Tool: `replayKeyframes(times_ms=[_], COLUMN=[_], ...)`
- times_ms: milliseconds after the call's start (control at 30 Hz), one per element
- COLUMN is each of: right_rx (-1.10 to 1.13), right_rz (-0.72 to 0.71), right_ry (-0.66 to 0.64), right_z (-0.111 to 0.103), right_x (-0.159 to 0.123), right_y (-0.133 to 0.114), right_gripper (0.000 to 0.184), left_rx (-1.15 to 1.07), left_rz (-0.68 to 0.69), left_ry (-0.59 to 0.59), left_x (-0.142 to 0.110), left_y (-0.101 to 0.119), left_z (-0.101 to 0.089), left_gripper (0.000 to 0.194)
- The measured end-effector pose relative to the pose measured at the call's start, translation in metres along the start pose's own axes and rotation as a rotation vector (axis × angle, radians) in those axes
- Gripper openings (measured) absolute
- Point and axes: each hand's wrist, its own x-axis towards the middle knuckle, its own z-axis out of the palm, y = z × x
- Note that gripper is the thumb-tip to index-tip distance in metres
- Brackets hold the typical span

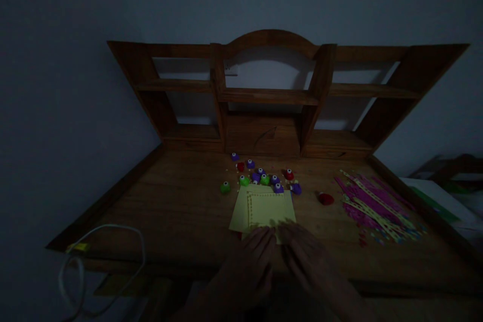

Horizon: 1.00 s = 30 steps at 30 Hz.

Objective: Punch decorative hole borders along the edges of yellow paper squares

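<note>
A yellow sheet of paper [267,210] with a dotted border along its top and left sides lies on the wooden desk, on top of another yellow sheet [238,215]. My left hand [256,256] rests on the near edge of the top sheet, its fingers stretched side by side toward the right. Beside it, my right hand [304,249] lies with fingers extended over the near right corner. Both hands touch the paper. Dim light hides whether anything small is under the fingertips. Just beyond the paper sit several small one-eyed figures, among them a green one [244,180] and a purple one [278,188].
On the right lies a pile of pink and yellow strips [372,204] with small loose bits around it. A red figure [325,198] is between pile and paper. A wooden shelf unit [269,94] backs the desk. A white cable [141,246] loops at the left front.
</note>
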Motion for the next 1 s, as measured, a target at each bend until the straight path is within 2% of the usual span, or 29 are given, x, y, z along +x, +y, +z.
replayKeyframes(times_ms=[100,267,467,800,900,1000], right_rx=[0.022,-0.006,-0.037,-0.066,-0.068,-0.071], right_rz=[-0.034,-0.08,-0.11,-0.034,0.011,0.06], right_ry=[-0.056,-0.057,-0.075,-0.087,-0.074,-0.023], right_z=[0.003,0.002,-0.007,-0.016,-0.021,-0.026], right_x=[0.001,0.0,-0.005,-0.023,-0.027,-0.025], right_y=[0.002,0.002,0.011,0.026,0.027,0.026], right_gripper=[0.056,0.056,0.058,0.052,0.05,0.048], left_rx=[-0.009,-0.016,0.025,0.124,0.14,0.135], left_rz=[-0.01,-0.01,-0.003,-0.07,-0.086,-0.109], left_ry=[-0.018,-0.027,-0.023,-0.024,-0.003,0.025], left_x=[0.0,-0.002,-0.02,-0.061,-0.069,-0.067], left_y=[-0.001,-0.004,-0.015,-0.039,-0.04,-0.035], left_z=[0.001,-0.002,-0.008,-0.008,-0.015,-0.027], left_gripper=[0.067,0.069,0.067,0.071,0.069,0.068])
